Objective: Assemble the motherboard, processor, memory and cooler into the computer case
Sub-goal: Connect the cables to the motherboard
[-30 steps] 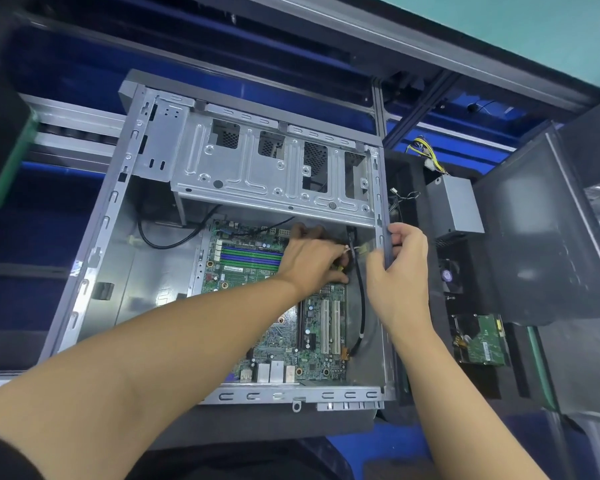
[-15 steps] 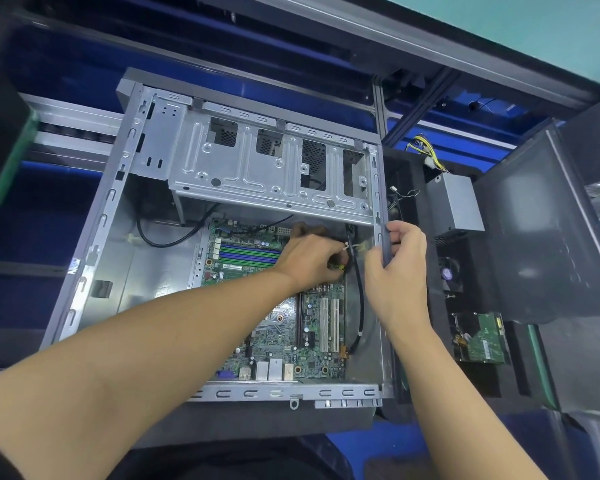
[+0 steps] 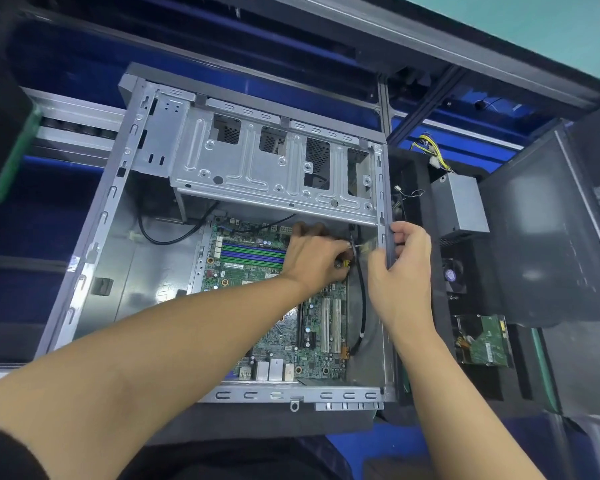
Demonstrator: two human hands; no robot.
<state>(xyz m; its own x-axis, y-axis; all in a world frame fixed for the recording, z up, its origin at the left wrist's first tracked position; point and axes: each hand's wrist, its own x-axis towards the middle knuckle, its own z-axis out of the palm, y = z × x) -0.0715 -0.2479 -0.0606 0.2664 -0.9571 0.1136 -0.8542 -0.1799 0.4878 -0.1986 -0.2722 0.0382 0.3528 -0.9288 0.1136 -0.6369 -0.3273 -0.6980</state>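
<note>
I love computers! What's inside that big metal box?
Inside the computer case lies a green motherboard with memory slots and a black cable. The left hand and arm cover the board's middle, so what sits there cannot be seen.

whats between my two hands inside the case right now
In the head view, a thin black cable runs down between the left hand and the right hand, which grips the grey metal case edge; a small whitish piece sits by the cable.

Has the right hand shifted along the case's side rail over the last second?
No. The right hand still grips the side rail at the same spot, just below the drive cage, with its fingers hooked over the rail.
</note>
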